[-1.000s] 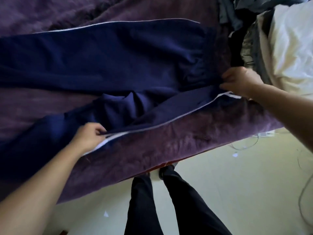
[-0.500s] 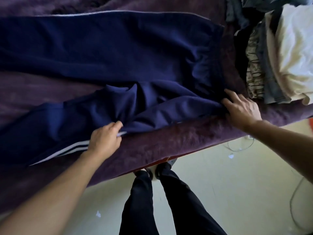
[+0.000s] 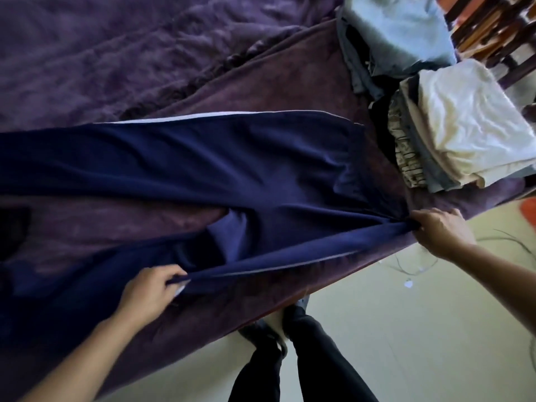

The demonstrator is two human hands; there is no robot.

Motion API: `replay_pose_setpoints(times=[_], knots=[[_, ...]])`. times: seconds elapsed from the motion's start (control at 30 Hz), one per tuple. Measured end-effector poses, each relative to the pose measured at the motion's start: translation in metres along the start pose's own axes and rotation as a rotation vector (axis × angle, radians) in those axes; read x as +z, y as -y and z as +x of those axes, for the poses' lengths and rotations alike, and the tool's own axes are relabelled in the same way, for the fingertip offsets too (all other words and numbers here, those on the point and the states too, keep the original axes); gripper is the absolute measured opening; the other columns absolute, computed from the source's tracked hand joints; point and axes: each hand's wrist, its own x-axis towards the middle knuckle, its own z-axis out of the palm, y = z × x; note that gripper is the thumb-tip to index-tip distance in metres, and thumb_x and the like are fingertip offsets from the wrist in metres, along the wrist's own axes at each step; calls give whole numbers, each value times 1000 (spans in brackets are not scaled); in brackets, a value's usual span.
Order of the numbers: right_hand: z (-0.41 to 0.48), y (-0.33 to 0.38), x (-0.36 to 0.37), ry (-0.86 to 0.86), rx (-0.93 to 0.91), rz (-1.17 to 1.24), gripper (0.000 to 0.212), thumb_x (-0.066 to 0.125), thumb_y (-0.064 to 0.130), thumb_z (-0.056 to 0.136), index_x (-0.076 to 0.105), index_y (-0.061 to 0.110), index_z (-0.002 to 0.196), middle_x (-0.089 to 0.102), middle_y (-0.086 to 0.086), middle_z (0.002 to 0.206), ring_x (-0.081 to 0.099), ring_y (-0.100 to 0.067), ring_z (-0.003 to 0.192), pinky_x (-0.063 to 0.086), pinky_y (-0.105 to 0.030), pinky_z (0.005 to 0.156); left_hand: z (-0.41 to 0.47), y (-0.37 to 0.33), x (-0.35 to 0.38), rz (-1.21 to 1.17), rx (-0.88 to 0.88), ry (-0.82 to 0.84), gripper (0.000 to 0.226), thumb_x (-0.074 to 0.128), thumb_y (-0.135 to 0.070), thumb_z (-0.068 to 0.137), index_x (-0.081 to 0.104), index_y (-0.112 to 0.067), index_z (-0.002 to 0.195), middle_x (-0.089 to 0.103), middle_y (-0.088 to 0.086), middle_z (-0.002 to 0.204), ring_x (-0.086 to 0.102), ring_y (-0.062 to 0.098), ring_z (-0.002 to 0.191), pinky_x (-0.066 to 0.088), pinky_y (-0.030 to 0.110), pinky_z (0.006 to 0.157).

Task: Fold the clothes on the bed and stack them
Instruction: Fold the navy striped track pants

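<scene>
The bed [image 3: 116, 53], covered in a purple blanket, carries everything. Navy trousers [image 3: 203, 163] lie spread along its near edge with the waistband toward the right end. The far leg lies flat with its white stripe showing, and the near leg is drawn up into a taut ridge. A pile of folded clothes [image 3: 464, 126] sits at the bed's right end, just beyond the waistband. The right hand [image 3: 438, 230] clutches the near corner of the waistband at the bed's near edge. The left hand [image 3: 145, 294] pinches the outer seam of the near leg partway down. The step appears to be laying the near leg over the far one. To do it well, keep the cloth stretched between both hands and carry it across together so seam meets stripe and the waistband corners match. Then flatten the bunched crotch before folding shorter.
</scene>
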Motion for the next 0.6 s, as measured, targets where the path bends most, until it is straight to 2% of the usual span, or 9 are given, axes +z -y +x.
replay_pose_setpoints(times=[0.07,0.1,0.17,0.23,0.3,0.37,0.4,0.5,0.6], knots=[[17,4,-20,-40,71,154,27,68,13,76,68,18,103,71,-13,99,65,-36,91,43,-39,75,21,7,-36,-197,-3,-84,23,74,-16,82,67,-35,70,72,-9,72,66,3,71,48,24,64],[28,7,-30,-77,78,226,27,69,16,78,68,18,105,70,-15,99,65,-37,90,46,-40,74,33,7,-53,-243,14,-146,25,72,-9,82,67,-32,72,72,-7,71,62,-7,64,45,15,61],[54,15,-48,-146,71,337,26,71,22,81,68,16,106,70,-16,98,65,-36,90,48,-40,75,62,3,-86,-246,26,-290,7,68,-7,85,73,-11,80,72,3,75,53,-20,57,36,5,56],[85,26,-63,-188,88,433,27,72,26,83,68,13,107,69,-17,98,64,-36,91,47,-40,76,95,-2,-113,-207,9,-418,15,67,-13,88,72,1,91,71,15,82,51,-23,57,35,4,57],[118,37,-73,-206,107,491,30,70,29,85,67,12,109,68,-18,103,63,-36,97,47,-41,80,131,-6,-133,-176,-25,-479,22,64,-20,90,71,0,97,71,18,90,60,-11,69,42,14,67],[150,47,-75,-208,155,524,33,67,32,87,66,14,114,67,-19,109,60,-37,104,46,-41,85,167,-16,-148,-122,-78,-516,26,60,-30,92,70,-7,100,70,20,99,66,28,90,48,35,78],[166,51,-75,-205,182,529,34,66,33,88,65,14,116,66,-19,112,59,-37,107,45,-41,87,184,-23,-154,-69,-110,-526,27,58,-34,92,69,-11,101,68,21,102,63,38,95,48,43,80],[210,63,-67,-188,216,512,35,61,32,91,62,14,120,64,-21,116,57,-38,110,44,-42,91,233,-39,-168,93,-187,-512,29,52,-37,94,68,-14,99,63,25,107,55,47,101,46,50,81],[246,65,-49,-144,226,505,34,61,28,91,62,14,122,62,-21,119,56,-38,111,44,-40,92,283,-47,-169,133,-258,-451,30,47,-34,95,65,-10,89,61,27,108,53,47,101,44,48,82]])
